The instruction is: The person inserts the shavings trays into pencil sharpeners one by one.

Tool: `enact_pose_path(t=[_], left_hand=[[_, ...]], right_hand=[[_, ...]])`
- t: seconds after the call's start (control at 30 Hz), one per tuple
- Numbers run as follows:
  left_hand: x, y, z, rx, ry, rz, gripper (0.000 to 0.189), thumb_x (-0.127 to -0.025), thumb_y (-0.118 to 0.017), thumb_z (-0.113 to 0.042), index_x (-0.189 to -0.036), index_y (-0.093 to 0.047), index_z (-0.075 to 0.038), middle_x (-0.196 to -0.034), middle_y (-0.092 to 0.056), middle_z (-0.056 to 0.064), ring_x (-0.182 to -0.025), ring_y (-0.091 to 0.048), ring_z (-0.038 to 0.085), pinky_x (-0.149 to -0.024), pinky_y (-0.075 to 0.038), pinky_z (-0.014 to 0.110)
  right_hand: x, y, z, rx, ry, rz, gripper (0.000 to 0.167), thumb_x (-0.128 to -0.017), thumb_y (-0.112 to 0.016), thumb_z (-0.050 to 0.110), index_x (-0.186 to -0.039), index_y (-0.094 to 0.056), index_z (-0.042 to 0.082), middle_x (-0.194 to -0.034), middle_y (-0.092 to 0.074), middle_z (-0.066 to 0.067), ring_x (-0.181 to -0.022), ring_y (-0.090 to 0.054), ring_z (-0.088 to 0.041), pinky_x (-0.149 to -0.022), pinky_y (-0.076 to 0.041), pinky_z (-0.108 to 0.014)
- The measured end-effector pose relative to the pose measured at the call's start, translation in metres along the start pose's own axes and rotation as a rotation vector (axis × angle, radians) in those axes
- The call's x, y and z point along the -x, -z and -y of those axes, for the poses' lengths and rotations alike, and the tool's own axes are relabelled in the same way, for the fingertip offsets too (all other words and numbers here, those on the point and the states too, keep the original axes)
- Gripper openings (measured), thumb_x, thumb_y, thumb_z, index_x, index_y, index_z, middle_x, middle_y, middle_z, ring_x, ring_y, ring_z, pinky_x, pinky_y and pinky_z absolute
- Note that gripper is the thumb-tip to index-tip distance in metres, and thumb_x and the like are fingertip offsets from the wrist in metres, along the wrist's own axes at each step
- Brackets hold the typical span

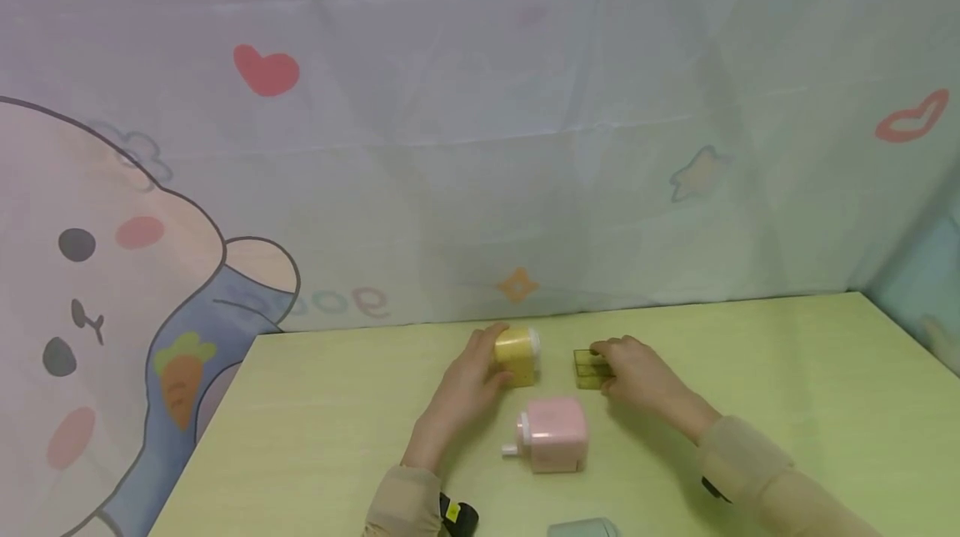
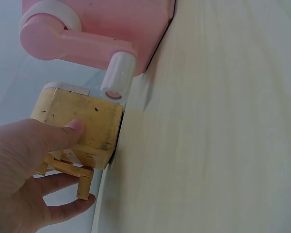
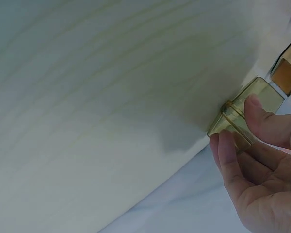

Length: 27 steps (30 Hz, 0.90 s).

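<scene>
A yellow crank pencil sharpener (image 2: 85,121) is in my left hand (image 1: 470,374), thumb on one side and fingers round the crank end in the left wrist view. To its right my right hand (image 1: 637,374) pinches a see-through yellow shavings drawer (image 3: 264,94) between thumb and fingertips. In the head view the drawer and the yellow sharpener are a short way apart, both low over or on the table. A pink crank pencil sharpener (image 1: 557,435) stands nearer me, between the two hands, its crank pointing left; neither hand touches it.
A grey rounded object (image 1: 582,528) is cut off by the bottom edge of the head view. The pale wood-grain table (image 1: 315,437) ends at a printed cloth backdrop (image 1: 480,145) just behind the hands. A cloth also hangs at the right.
</scene>
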<state>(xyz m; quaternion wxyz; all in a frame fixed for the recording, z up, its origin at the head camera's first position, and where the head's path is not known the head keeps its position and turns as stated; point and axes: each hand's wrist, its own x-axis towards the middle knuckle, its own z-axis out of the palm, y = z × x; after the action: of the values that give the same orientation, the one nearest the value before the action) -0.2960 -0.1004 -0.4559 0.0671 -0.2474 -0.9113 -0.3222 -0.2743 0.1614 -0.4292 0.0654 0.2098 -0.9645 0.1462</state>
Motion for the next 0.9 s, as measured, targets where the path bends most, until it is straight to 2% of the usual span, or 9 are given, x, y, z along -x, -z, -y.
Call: enact_pose_path(t=[0.23,0.47,0.63,0.9], left_hand=[[0.0,0.001,-0.002,0.007,-0.006,-0.005,0.066,-0.088,-0.067,-0.016,-0.145,-0.034,-0.018,-0.12,-0.052,0.005,-0.097,-0.06,0.02,-0.089,-0.053,0.04],[0.0,0.001,-0.003,-0.003,-0.033,-0.019,0.065,-0.087,-0.068,-0.016,-0.144,-0.035,-0.017,-0.119,-0.053,0.007,-0.099,-0.061,0.022,-0.089,-0.053,0.041],[0.001,-0.001,-0.004,-0.004,-0.022,-0.009,0.065,-0.087,-0.068,-0.017,-0.143,-0.036,-0.019,-0.117,-0.054,0.005,-0.097,-0.061,0.021,-0.088,-0.053,0.04],[0.001,-0.003,-0.004,0.004,-0.006,0.011,0.063,-0.088,-0.067,-0.019,-0.143,-0.036,-0.021,-0.116,-0.053,0.003,-0.096,-0.059,0.019,-0.087,-0.053,0.038]], right_hand=[[-0.003,-0.002,0.003,0.011,0.015,-0.004,0.043,-0.066,-0.071,-0.005,-0.108,-0.063,-0.008,-0.096,-0.07,-0.019,-0.085,-0.064,-0.032,-0.078,-0.054,-0.046],[-0.004,-0.002,0.006,-0.01,0.014,0.005,0.046,-0.067,-0.071,-0.005,-0.112,-0.062,-0.009,-0.103,-0.069,-0.021,-0.092,-0.064,-0.036,-0.084,-0.053,-0.048],[-0.003,-0.005,0.008,-0.05,0.007,0.023,0.049,-0.068,-0.073,-0.004,-0.115,-0.061,-0.009,-0.109,-0.068,-0.023,-0.098,-0.063,-0.038,-0.088,-0.052,-0.049],[-0.004,-0.006,0.015,-0.06,0.022,0.019,0.048,-0.068,-0.071,-0.005,-0.114,-0.062,-0.009,-0.108,-0.069,-0.021,-0.097,-0.063,-0.037,-0.087,-0.052,-0.048]])
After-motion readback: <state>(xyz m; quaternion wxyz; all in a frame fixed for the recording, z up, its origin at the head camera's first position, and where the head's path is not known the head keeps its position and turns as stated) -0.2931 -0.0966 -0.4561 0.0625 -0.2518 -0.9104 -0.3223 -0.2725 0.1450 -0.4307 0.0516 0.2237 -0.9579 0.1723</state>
